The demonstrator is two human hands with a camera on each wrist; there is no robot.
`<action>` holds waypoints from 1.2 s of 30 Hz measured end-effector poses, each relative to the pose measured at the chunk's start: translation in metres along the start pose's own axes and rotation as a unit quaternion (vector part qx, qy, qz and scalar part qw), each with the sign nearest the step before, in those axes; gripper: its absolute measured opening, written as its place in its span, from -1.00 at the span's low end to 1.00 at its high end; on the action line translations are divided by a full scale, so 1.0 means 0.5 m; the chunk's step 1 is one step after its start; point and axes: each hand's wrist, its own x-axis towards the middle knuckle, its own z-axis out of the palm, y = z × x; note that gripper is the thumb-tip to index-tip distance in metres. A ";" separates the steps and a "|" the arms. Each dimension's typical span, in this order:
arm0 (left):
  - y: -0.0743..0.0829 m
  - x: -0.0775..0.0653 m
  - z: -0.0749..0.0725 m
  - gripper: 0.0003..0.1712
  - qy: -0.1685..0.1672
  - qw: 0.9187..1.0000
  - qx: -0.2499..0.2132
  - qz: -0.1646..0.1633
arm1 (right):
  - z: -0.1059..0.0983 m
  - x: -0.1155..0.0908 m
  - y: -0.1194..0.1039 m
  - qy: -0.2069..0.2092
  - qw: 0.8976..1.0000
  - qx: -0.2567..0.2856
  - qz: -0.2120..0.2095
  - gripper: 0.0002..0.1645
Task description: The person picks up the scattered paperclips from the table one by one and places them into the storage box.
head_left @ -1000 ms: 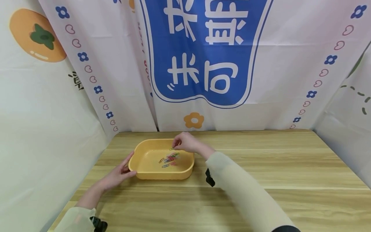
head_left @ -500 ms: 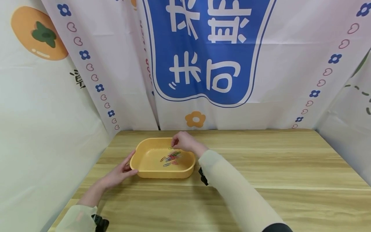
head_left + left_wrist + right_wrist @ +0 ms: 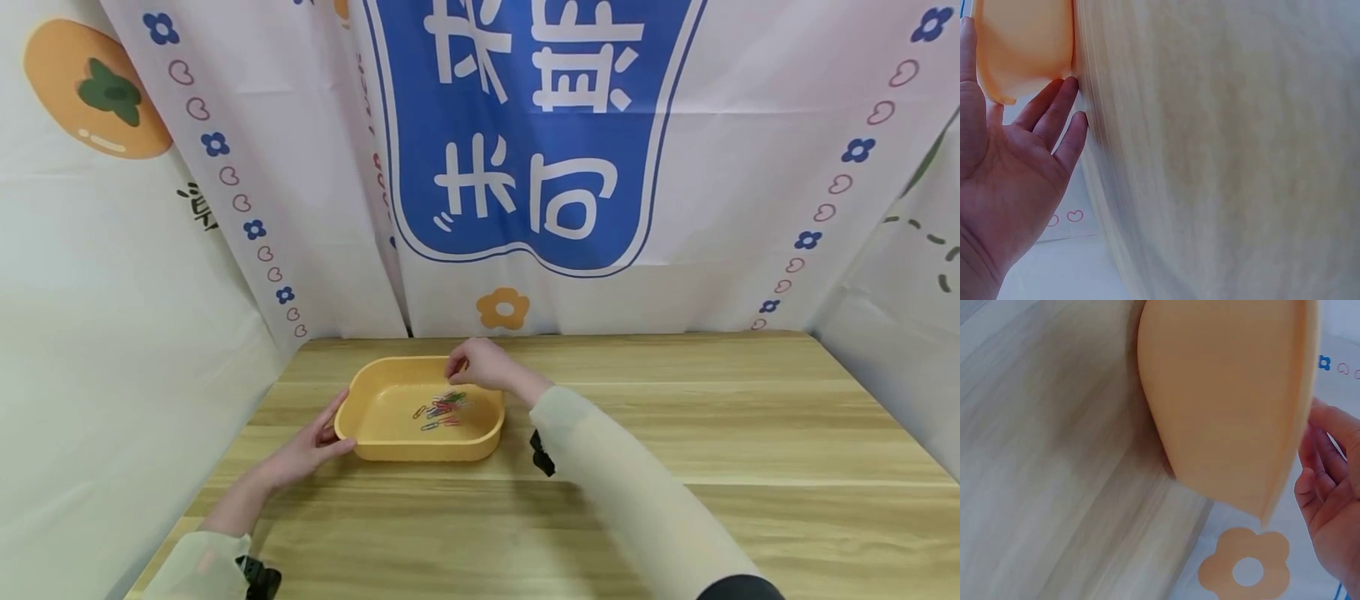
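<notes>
A shallow yellow tray (image 3: pixel 386 417) stands on the wooden table, and several coloured paper clips (image 3: pixel 444 406) lie in a loose pile inside it, right of its middle. My left hand (image 3: pixel 303 454) rests against the tray's left end, thumb at the front corner and fingers spread along the side; in the left wrist view those fingers (image 3: pixel 1060 115) are nearly straight. Over the tray's back right part, my right hand (image 3: pixel 483 364) keeps its thumb and fingertips pinched together above the pile. The paper clip at those fingertips is hidden now. The right wrist view has the tray's wall covering part of them.
The wooden table (image 3: pixel 675 417) extends to the right of the tray and toward the front. A white printed cloth (image 3: pixel 337 275) hangs directly behind the table's back edge, with more cloth (image 3: pixel 150 358) along the left side.
The yellow-green paper clip at my right fingertips no longer shows. The right forearm swung slightly left, then back right. My left hand stays at the tray.
</notes>
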 end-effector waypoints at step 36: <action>-0.008 0.006 0.001 0.01 0.003 1.000 0.017 -0.016 | -0.123 -0.379 0.142 -0.079 0.996 0.021 -0.034 -0.83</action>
